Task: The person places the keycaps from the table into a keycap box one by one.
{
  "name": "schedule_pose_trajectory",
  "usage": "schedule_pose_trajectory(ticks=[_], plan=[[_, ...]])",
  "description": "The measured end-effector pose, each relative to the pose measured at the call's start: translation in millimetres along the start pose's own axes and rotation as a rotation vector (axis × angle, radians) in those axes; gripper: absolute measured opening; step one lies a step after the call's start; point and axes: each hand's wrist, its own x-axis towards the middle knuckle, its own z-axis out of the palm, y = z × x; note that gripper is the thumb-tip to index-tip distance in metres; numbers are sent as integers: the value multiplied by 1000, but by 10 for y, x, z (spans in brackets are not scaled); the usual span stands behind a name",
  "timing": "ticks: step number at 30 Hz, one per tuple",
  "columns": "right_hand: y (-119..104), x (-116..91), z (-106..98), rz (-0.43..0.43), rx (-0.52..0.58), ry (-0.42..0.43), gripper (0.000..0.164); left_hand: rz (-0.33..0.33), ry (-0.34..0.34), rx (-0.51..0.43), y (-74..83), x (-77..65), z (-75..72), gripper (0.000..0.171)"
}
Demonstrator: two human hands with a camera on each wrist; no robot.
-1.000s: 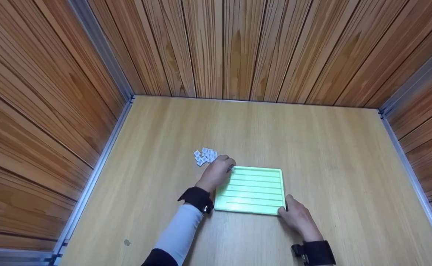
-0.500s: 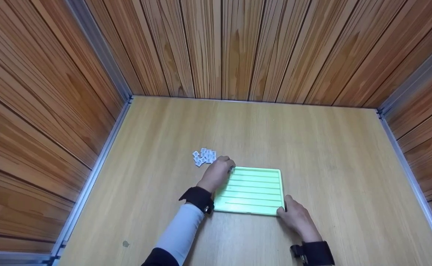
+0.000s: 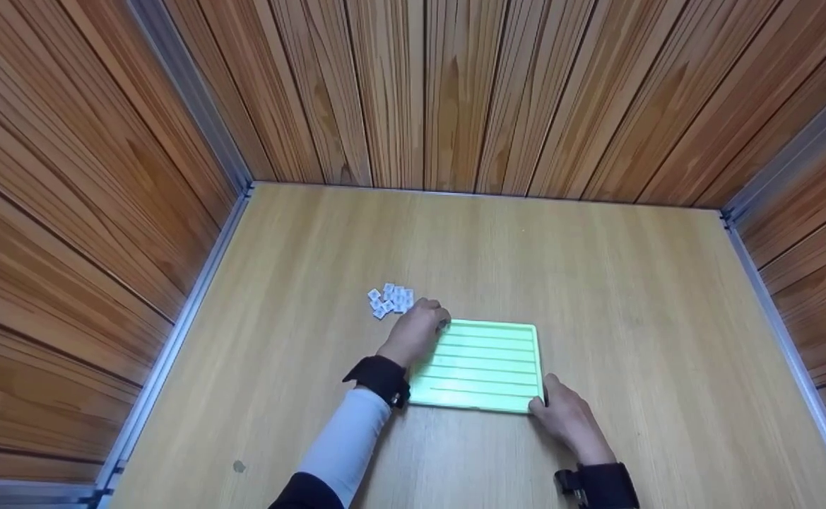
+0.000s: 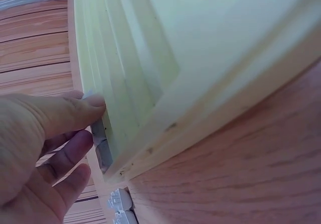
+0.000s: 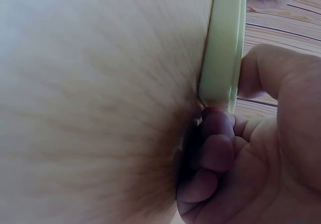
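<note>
A light green ridged tray [image 3: 494, 367] lies flat on the table. My left hand [image 3: 413, 336] is at its far left corner, its thumb and forefinger pinching a small whitish tile [image 4: 88, 94], mostly hidden by the fingers. Under those fingers, more tiles [image 4: 104, 154] sit in the tray's end groove, seen in the left wrist view. My right hand [image 3: 569, 417] holds the tray's near right corner, thumb on the rim and the other fingers curled against the side. Just beyond my left hand lies a loose cluster of small white tiles [image 3: 393, 300].
The wooden table [image 3: 667, 318] extends around the tray. Plank walls stand at the back [image 3: 441, 99], the left [image 3: 66, 212] and the right, with grey metal edging [image 3: 172, 346] along the table. A dark spot [image 3: 239, 466] marks the near left tabletop.
</note>
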Motion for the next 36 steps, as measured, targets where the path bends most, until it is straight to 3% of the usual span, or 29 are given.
schedule_pose_trajectory(ticks=[8,18,29,36], plan=[[-6,-5,0,7,-4,5,14,-17,-23,22,5,-7,-10,21],[-15,-5,-13,-8,-10,3,13,-9,7,36,0,6,-4,13],[-11,9,-12,-6,-12,-21,14,-97,-64,17,-3,-34,-67,21],[-10,7,-20,1,-15,-28,15,-128,24,20,-145,-106,-153,25]])
